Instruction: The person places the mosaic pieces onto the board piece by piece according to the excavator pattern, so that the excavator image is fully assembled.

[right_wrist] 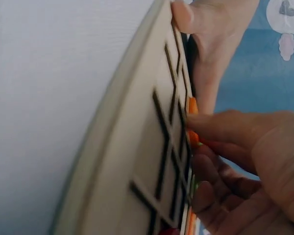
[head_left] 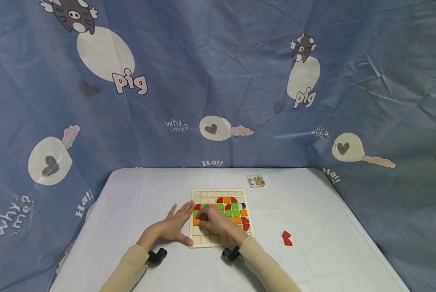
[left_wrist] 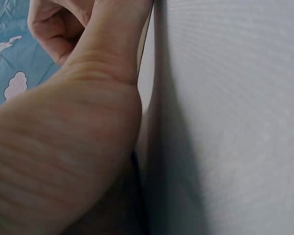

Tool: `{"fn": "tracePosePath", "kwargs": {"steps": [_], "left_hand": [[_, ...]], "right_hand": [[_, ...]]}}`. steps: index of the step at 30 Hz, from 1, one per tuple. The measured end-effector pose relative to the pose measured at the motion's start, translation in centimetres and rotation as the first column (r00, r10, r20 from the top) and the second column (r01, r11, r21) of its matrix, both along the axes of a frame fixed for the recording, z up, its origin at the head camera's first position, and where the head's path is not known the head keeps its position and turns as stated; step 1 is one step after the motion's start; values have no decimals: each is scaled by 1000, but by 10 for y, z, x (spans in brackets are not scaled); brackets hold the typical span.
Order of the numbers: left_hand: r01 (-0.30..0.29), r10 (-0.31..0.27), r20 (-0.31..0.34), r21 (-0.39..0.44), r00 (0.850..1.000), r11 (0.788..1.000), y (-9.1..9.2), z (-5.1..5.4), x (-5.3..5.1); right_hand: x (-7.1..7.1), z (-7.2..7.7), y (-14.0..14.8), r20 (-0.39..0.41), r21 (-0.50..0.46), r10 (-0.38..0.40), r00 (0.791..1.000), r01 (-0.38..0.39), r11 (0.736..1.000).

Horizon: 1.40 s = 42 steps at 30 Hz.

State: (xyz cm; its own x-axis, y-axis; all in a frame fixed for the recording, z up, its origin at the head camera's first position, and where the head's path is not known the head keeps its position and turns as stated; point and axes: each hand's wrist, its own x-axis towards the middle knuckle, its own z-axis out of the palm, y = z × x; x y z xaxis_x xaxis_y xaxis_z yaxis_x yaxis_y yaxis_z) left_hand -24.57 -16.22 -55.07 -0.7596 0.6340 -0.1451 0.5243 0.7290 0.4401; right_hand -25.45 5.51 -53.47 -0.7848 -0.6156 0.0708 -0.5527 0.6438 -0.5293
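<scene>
In the head view a square wooden grid board [head_left: 218, 240] lies on the table, partly filled with red, green, orange and blue tiles. My left hand [head_left: 172, 227] rests at its left edge, fingers straight and thumb by the near-left corner. Over the board's left part, my right hand [head_left: 218, 221] has its fingers curled. In the right wrist view the thumb of that hand touches an orange tile [right_wrist: 193, 137] at the board's surface, with the fingers close on its other side. The curled fingers hide part of the tile and several cells.
Two red pieces [head_left: 287, 238] lie on the white table right of the board. A small card with a coloured pattern [head_left: 255, 181] sits behind the board to the right. Blue printed cloth [head_left: 218, 81] hangs behind the table and at its sides.
</scene>
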Motion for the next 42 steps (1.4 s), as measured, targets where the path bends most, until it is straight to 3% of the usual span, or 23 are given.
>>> {"fn": "tracePosePath", "kwargs": {"steps": [18, 24, 30, 36, 42], "left_hand": [[-4, 4, 13, 8, 1000, 1000, 1, 1, 2], [-21, 21, -5, -14, 1000, 1000, 2, -1, 2], [-47, 47, 5, -18, 999, 999, 2, -2, 0], [-49, 49, 0, -25, 999, 998, 2, -2, 0], [-40, 40, 9, -13, 999, 999, 4, 2, 2]], "right_hand": [[6, 4, 6, 78, -19, -34, 996, 36, 999], [21, 20, 40, 64, -106, -51, 997, 57, 993], [38, 30, 103, 35, -109, -146, 989, 149, 983], [57, 30, 172, 64, -54, -314, 947, 317, 947], [75, 22, 230, 171, -1, -492, 854, 500, 866]]}}
